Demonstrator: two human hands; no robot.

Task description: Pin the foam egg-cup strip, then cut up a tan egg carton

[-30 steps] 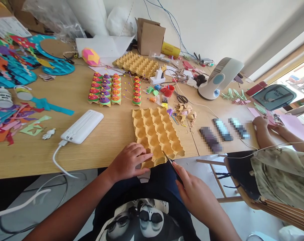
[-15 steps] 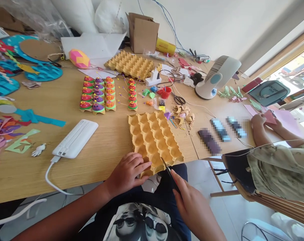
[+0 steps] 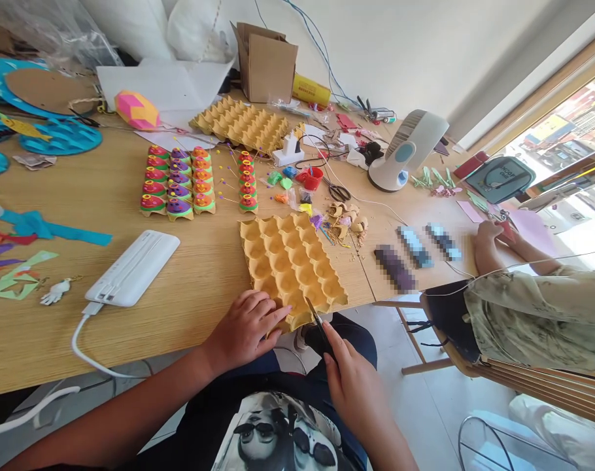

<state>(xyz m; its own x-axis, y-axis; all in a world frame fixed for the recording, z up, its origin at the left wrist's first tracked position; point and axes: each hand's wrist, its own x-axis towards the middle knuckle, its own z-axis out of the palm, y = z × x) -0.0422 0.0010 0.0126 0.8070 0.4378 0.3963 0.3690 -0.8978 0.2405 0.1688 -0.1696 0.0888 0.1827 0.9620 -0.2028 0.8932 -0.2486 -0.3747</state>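
Note:
A yellow moulded-pulp egg tray (image 3: 288, 252) lies at the table's front edge, its near corner sticking out past it. My left hand (image 3: 248, 324) grips that near-left corner, fingers on top and thumb low at the rim. In my right hand (image 3: 349, 366) is a dark-handled cutting tool (image 3: 318, 327) with a narrow metal blade. Its tip meets the tray's near edge, just right of my left fingers. Whether it is a knife or closed scissors I cannot tell, as my hand covers the handle.
Painted egg-cup strips (image 3: 180, 183) stand behind, beside a white power bank (image 3: 133, 268). Another egg tray (image 3: 241, 124), a red cup (image 3: 310, 178), scissors (image 3: 339, 191), cut scraps (image 3: 346, 219) and a white fan (image 3: 408, 150) lie farther back. At right, another person's hands (image 3: 493, 239) hold pink paper.
The view has shifted slightly, so the whole scene sits a little farther left. Both hands keep their hold, and the blade stays at the tray's near edge.

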